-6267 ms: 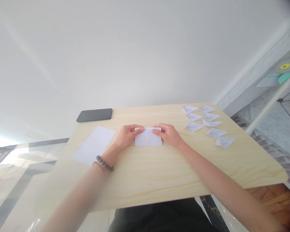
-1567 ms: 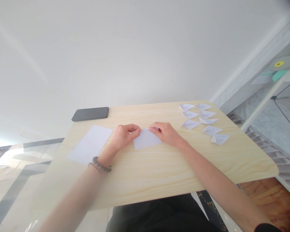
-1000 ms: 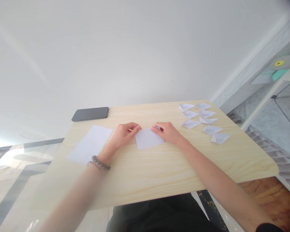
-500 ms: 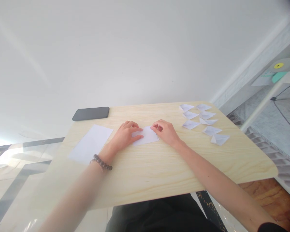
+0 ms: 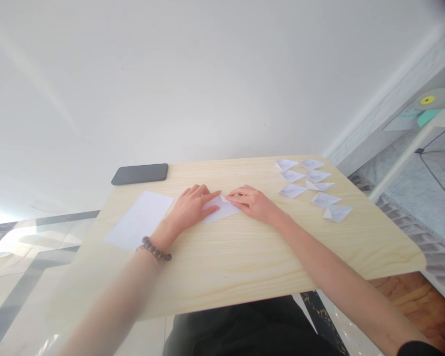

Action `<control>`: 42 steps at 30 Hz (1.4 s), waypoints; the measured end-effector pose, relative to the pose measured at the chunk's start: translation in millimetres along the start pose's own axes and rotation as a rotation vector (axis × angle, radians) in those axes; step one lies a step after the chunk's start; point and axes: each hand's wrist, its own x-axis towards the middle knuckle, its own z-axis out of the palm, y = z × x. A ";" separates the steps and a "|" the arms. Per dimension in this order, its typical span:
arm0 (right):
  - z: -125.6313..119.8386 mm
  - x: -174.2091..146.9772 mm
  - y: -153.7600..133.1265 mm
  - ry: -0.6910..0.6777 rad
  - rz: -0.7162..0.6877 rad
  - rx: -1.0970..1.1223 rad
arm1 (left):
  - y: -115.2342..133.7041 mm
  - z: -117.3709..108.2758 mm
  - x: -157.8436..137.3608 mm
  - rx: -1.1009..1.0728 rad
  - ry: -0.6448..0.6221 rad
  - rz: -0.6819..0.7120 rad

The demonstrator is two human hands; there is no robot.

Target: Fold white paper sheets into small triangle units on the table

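Observation:
A small white sheet of paper (image 5: 222,211) lies on the table between my two hands, its upper right corner folded inward. My left hand (image 5: 193,205) rests at its left side, thumb and index finger spread apart on the paper, pressing it down; the other fingers are curled behind. At the right, my right hand (image 5: 254,201) has its fingers closed on the folded corner, which they partly cover. A larger flat white sheet (image 5: 139,217) lies left of my left hand, beside the dark beaded bracelet (image 5: 155,248) on my wrist.
Several folded white paper pieces (image 5: 292,191) stand in rough rows at the table's right back. A dark phone (image 5: 141,173) lies at the back left corner. The pale wood table (image 5: 222,267) meets a white wall (image 5: 215,89) behind. A white metal pole (image 5: 400,160) rises off the right side.
My right hand has moved slightly left and carried the paper's right corner inward, making a fold. My left index finger has stretched out towards that fold.

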 end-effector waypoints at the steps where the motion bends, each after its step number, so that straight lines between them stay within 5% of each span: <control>1: -0.2 -0.1 1.5 -0.001 0.002 -0.005 | 0.2 -0.5 -0.1 0.012 -0.010 0.010; 22: -1.4 0.0 -3.1 -0.050 0.009 -0.104 | 1.3 -1.1 2.2 0.136 -0.076 0.043; 31: -8.5 -0.9 -10.1 -0.029 0.084 -0.069 | 14.5 -3.2 5.1 0.169 -0.061 -0.076; 42: 9.6 4.7 -8.9 0.080 0.236 -0.038 | 6.4 22.0 14.7 -0.242 0.065 -0.304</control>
